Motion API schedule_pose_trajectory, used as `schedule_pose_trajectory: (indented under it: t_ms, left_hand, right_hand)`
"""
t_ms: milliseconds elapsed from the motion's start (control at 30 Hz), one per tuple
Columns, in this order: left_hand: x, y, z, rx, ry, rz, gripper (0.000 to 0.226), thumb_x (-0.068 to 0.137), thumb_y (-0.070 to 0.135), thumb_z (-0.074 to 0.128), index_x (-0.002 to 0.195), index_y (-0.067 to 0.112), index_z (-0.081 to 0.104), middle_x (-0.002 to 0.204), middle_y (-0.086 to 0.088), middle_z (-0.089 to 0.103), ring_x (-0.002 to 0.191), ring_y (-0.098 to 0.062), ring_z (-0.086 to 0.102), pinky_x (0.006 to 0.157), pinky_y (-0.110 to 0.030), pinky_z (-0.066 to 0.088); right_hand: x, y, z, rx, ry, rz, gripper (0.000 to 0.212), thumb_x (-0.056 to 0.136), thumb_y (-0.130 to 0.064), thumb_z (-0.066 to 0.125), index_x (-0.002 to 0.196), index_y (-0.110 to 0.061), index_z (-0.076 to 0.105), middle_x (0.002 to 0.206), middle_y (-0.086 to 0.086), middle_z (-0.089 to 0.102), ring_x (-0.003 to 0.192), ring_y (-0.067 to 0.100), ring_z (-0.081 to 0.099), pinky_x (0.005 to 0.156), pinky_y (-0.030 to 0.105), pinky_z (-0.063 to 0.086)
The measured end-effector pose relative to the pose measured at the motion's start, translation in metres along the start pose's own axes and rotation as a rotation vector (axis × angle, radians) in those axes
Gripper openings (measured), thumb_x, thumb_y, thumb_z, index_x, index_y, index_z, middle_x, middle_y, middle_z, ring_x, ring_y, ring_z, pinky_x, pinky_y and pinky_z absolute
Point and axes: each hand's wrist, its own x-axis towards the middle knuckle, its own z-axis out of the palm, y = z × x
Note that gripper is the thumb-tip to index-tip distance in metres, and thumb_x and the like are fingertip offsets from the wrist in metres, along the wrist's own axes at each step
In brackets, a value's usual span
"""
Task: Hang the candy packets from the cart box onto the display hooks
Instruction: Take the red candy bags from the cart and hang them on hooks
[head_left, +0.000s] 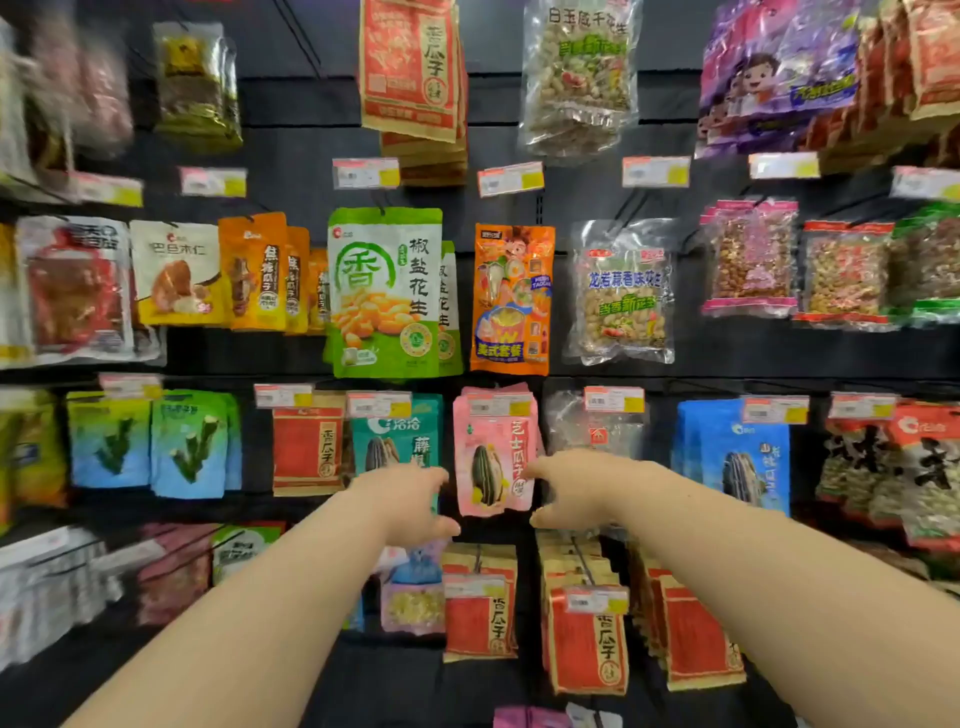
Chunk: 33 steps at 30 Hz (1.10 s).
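Dark backboard (291, 130) holds a pink packet (493, 457) between left hand (410, 501) and right hand (576, 488) (both spread, empty).

A pink packet (493, 457) with a striped seed pictured on its front hangs upright in the display's third row, mid-scene, other pink packets stacked close behind it.

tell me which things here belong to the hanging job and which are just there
In the job: pink plastic sunflower-seed packet hanging at centre; left hand and right hand, one either side of it.
Just there: green-and-white peanut pouch; orange cartoon snack pouch; clear plastic peanut bag; blue seed packet. The cart box is out of view.
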Motion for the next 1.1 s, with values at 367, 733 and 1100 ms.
schedule_pose_trajectory:
  t_ms: [367, 733, 1100]
  left_hand:
    - [-0.086, -0.148, 0.043, 0.031, -0.099, -0.177, 0.074, 0.087, 0.059, 0.053, 0.148, 0.023, 0.032, 0.147, -0.007, 0.044, 0.132, -0.028, 0.046, 0.104, -0.040, 0.043]
    - [-0.179, -0.295, 0.085, -0.003, -0.230, -0.505, 0.075, 0.090, 0.059, 0.050, 0.152, 0.025, 0.025, 0.153, -0.003, 0.037, 0.138, -0.026, 0.039, 0.107, -0.041, 0.040]
    - [-0.227, -0.441, 0.110, 0.029, -0.291, -0.895, 0.074, 0.087, 0.059, 0.053, 0.148, 0.024, 0.032, 0.143, -0.006, 0.046, 0.131, -0.028, 0.046, 0.106, -0.042, 0.041]
  right_hand:
    - [0.058, -0.164, 0.038, -0.013, -0.110, -0.231, 0.063, 0.095, -0.046, 0.047, 0.150, -0.023, 0.025, 0.152, 0.004, 0.036, 0.134, 0.028, 0.041, 0.107, 0.041, 0.038]
    - [0.138, -0.340, 0.072, -0.041, -0.153, -0.553, 0.065, 0.093, -0.050, 0.047, 0.149, -0.023, 0.028, 0.153, 0.003, 0.035, 0.137, 0.027, 0.039, 0.108, 0.039, 0.039]
    - [0.252, -0.506, 0.086, -0.056, -0.181, -0.907, 0.066, 0.092, -0.046, 0.051, 0.150, -0.025, 0.026, 0.152, 0.005, 0.037, 0.137, 0.028, 0.038, 0.107, 0.037, 0.037]
